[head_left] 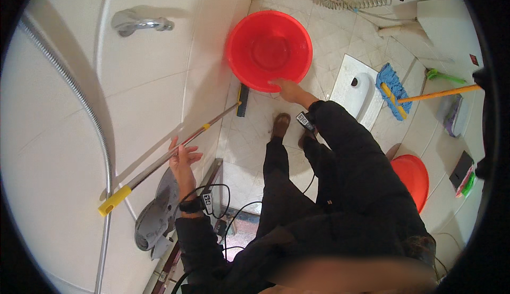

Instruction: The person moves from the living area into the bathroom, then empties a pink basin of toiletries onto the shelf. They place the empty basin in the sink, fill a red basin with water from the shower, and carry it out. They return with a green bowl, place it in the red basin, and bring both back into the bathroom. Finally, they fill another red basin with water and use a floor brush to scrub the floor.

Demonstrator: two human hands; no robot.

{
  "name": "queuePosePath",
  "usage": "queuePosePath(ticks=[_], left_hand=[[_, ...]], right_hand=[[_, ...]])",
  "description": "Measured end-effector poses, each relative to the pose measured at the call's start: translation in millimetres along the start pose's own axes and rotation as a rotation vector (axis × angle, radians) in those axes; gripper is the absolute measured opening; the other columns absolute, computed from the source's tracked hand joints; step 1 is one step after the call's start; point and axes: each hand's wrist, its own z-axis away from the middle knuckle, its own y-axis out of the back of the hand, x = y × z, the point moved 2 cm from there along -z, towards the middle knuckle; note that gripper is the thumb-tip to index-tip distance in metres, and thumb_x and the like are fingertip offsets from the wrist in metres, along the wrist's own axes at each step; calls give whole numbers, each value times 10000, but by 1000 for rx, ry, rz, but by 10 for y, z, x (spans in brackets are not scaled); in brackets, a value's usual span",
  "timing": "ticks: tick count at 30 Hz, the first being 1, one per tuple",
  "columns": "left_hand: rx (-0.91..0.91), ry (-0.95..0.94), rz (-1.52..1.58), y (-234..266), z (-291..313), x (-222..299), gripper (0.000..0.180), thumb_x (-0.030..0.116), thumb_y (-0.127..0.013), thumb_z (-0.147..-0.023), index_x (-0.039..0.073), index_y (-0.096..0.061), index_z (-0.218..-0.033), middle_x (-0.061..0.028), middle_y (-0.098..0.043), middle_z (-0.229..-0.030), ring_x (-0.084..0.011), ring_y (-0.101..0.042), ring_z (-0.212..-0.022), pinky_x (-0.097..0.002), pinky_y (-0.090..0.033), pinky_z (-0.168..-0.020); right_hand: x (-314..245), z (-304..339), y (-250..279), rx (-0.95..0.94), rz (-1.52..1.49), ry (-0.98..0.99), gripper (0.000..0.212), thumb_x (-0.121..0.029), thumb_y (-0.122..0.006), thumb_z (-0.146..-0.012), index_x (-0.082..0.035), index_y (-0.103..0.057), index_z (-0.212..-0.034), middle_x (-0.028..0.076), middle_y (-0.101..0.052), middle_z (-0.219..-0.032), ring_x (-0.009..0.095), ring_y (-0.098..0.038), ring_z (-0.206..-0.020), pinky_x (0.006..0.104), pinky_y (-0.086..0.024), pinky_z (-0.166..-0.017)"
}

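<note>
My right hand (289,90) grips the near rim of a round red plastic basin (268,52), fingers closed over the edge. Nothing shows inside the basin. Beside the wall on the left, my left hand (184,162) has its fingers spread at the metal pole of a floor brush (159,165). Whether the palm touches the pole is hard to see. The brush's yellow grip end (115,201) slants toward the wall, and its dark head (243,101) stands on the floor just below the basin.
A white squat toilet (364,89) is set in the tiled floor, with a blue mop (392,89) beside it. A second red basin (411,179) stands by the right wall. A tap (141,23) and a metal hose (79,89) are on the left wall; black cables (227,235) hang near my legs.
</note>
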Motion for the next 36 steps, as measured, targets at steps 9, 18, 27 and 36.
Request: queuePosePath(ticks=[9,18,27,36], left_hand=[[-21,127,66,224,146,-31,575,248,-567,-946,13,-329,-1414,-183,-671,-887,-228,-674,-646,-306,-551,-617],[-78,132,188,478,481,65,548,183,-554,-931,7,-327,-1398,-202,-676,-905,-238,-677,-644,-318,-554,-610],[-122,42,295,554,467,133,483,144,-599,-914,23,-398,-1337,-171,-681,-902,-210,-673,-640,-302,-549,-599],[-80,-51,235,470,389,327,433,140,-620,-912,7,-440,-1282,-156,-682,-903,-191,-667,-653,-298,-555,-607]], right_hand=[[-2572,-192,1872,414,-448,252,231,-178,-610,-910,-51,-622,-1102,101,-673,-923,196,-627,-743,318,-491,-701],[-4074,-456,2361,504,32,586,155,-209,-629,-901,-76,-628,-982,73,-647,-749,199,-581,-621,313,-459,-584],[-4080,-613,2431,575,23,588,107,-158,-655,-852,-92,-655,-937,76,-680,-770,247,-653,-654,321,-513,-608],[-4011,-712,2509,583,312,835,129,-152,-679,-847,-108,-678,-967,64,-691,-836,205,-638,-632,286,-515,-594]])
